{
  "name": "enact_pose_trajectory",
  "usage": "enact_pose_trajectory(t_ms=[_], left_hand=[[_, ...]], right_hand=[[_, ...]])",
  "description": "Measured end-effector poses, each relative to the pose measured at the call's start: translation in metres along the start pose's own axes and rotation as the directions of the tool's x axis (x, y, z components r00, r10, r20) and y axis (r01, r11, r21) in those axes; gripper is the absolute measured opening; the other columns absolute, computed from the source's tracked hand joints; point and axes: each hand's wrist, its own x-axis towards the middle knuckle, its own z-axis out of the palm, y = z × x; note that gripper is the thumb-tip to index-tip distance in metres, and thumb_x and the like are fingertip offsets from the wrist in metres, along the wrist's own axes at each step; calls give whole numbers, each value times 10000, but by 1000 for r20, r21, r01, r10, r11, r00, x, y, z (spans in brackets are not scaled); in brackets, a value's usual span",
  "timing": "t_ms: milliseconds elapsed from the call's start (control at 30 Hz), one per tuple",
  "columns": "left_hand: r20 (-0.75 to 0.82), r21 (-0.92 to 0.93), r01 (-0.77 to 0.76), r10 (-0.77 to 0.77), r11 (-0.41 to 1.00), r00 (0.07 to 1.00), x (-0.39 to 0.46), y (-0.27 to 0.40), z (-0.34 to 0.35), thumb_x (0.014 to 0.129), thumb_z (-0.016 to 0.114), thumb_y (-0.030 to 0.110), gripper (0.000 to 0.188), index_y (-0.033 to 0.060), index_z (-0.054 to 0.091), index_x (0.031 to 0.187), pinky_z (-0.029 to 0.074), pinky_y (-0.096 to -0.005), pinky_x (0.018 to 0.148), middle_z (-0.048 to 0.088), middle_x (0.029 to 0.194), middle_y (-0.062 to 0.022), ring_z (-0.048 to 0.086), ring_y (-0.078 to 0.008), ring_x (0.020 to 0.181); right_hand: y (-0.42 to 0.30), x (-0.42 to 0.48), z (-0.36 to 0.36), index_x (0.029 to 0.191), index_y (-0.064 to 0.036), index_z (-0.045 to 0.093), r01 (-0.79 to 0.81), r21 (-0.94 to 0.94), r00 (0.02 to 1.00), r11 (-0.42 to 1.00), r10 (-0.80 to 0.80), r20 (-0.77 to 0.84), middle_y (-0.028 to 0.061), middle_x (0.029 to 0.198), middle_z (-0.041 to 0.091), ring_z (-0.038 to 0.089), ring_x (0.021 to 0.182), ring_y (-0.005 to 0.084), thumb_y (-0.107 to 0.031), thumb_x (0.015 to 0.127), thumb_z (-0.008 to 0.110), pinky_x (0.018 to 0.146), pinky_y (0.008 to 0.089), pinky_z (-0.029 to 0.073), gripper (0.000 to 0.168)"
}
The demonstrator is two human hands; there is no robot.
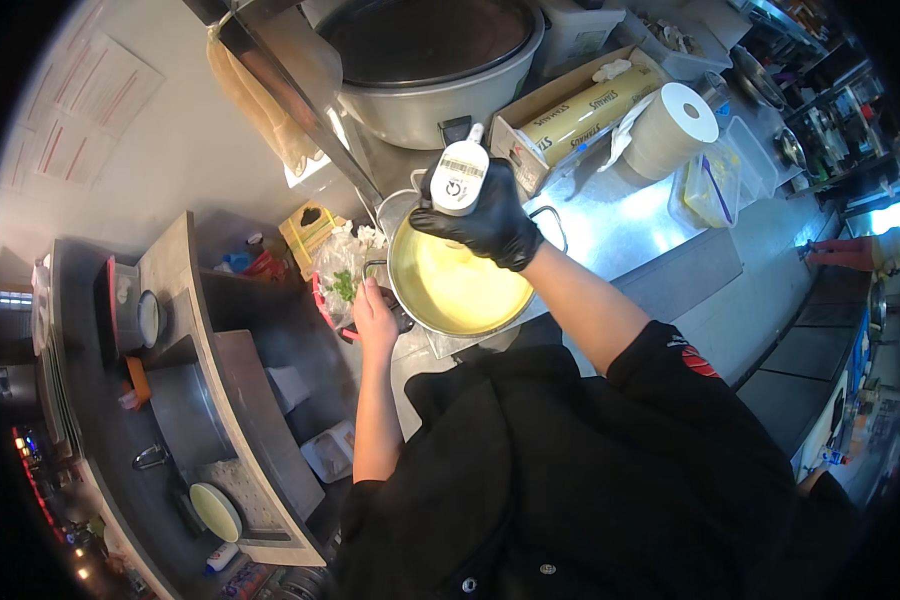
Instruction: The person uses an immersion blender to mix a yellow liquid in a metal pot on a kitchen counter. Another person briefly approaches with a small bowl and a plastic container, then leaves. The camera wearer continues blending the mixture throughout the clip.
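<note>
My right hand (487, 217), in a black glove, is closed around the body of a white handheld appliance (459, 176), seems a hand blender, held above a metal pot (459, 332). The pot holds a pale yellow creamy mixture (465, 292). The appliance's lower end is hidden behind my glove. Bare, my left hand (376, 319) is at the pot's left loop handle (375, 265); whether its fingers grip the handle is hard to tell. The pot stands at the edge of a metal worktop (600, 232).
Behind the pot stands a large lidded cooker (435, 105). To its right are a box with a film roll (592, 112), a paper roll (671, 131) and plastic containers (709, 187). A lined bin (337, 300) stands left. Another person (844, 251) is far right.
</note>
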Motion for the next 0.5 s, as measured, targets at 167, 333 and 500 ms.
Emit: enact_pose_trajectory(t_ms=[167, 333, 500], left_hand=[[12, 9, -15, 15, 1000, 1000, -4, 2, -6, 1067, 375, 306, 460, -26, 574, 819, 455, -414, 636, 623, 688, -160, 610, -286, 642], [7, -14, 27, -27, 1000, 1000, -2, 5, -4, 1067, 379, 314, 457, -25, 566, 825, 458, -397, 625, 616, 676, -147, 606, -270, 633], [17, -8, 23, -22, 1000, 1000, -4, 9, -6, 1066, 378, 323, 461, -21, 565, 820, 456, -390, 624, 609, 669, -142, 596, -261, 622]], right_hand=[[-6, -21, -12, 848, -16, 694, -97, 140, 983, 985, 73, 168, 86, 761, 714, 685, 676, 173, -259, 663, 908, 669, 318, 550, 373], [2, -4, 3, 857, -40, 681, -33, 76, 998, 997, 30, 46, 63, 807, 721, 708, 744, 171, -239, 687, 906, 692, 326, 566, 345], [-8, -25, -16, 847, -29, 667, -212, 188, 967, 959, 178, 182, 51, 789, 680, 647, 725, 129, -76, 663, 869, 705, 290, 533, 277]])
